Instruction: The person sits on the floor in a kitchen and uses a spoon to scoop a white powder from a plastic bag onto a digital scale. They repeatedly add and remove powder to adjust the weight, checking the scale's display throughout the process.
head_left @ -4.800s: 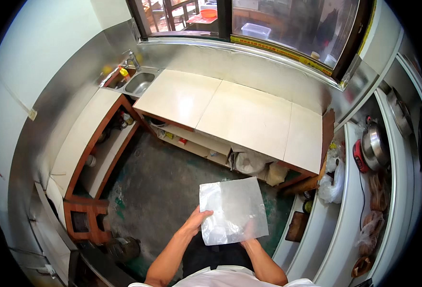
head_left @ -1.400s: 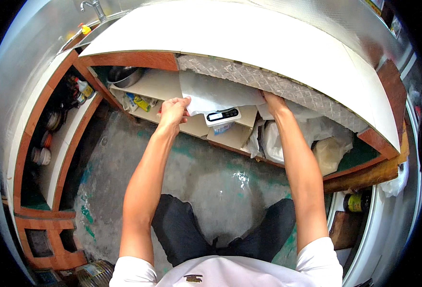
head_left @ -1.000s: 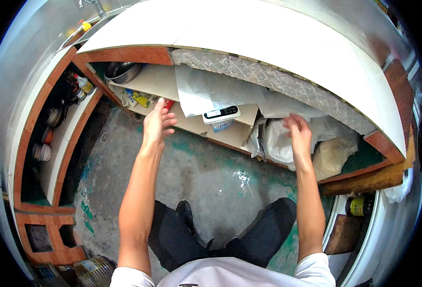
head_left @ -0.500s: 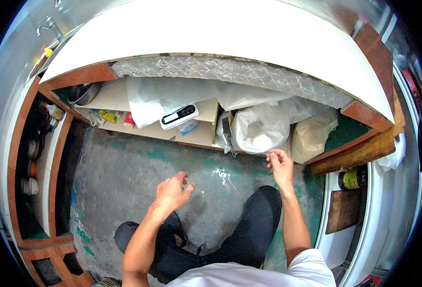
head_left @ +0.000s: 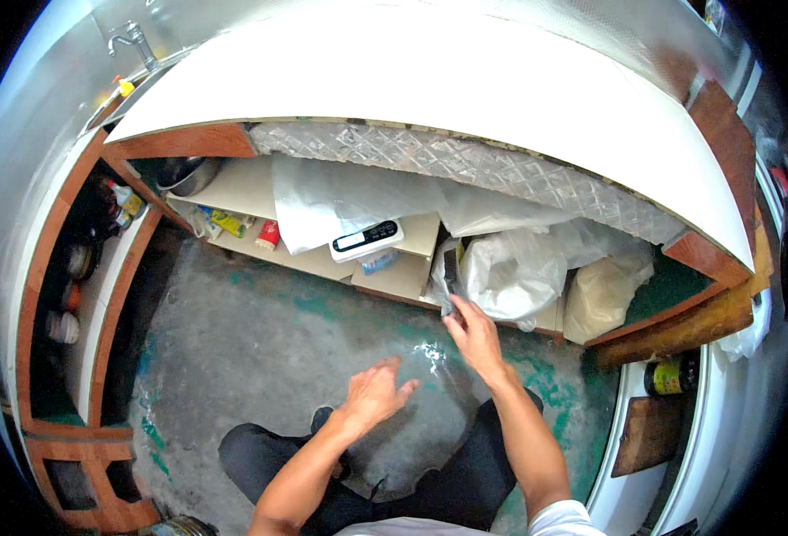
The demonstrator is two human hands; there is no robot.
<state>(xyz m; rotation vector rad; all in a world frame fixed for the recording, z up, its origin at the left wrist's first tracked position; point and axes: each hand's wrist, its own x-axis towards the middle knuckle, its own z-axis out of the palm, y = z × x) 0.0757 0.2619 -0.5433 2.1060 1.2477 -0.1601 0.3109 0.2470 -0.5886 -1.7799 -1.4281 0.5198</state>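
Observation:
My right hand (head_left: 476, 338) reaches to the lower cabinet's front edge, its fingers pinched at the bottom end of a narrow clear plastic bag (head_left: 450, 268) with something dark inside. Just right of it sits a bunched white plastic bag (head_left: 512, 272), and past that a cream-coloured bag (head_left: 601, 299). Over the grey floor my left hand (head_left: 376, 393) hovers with fingers apart, holding nothing. On the shelf left of the clear bag lies a white device with a black button panel and small screen (head_left: 367, 239), a blue-and-white packet (head_left: 379, 262) below it.
A white countertop (head_left: 430, 71) overhangs the shelf (head_left: 314, 261), which also holds a metal bowl (head_left: 190, 176), a yellow packet (head_left: 227, 221) and a red packet (head_left: 268, 235). Brown-framed shelving (head_left: 99, 313) stands left. A wooden board (head_left: 649, 435) and dark jar (head_left: 671, 375) are at right.
My right hand has moved left from the white bag's edge to the narrow clear bag. My left hand has shifted right and nearer to me. The view has swung slightly.

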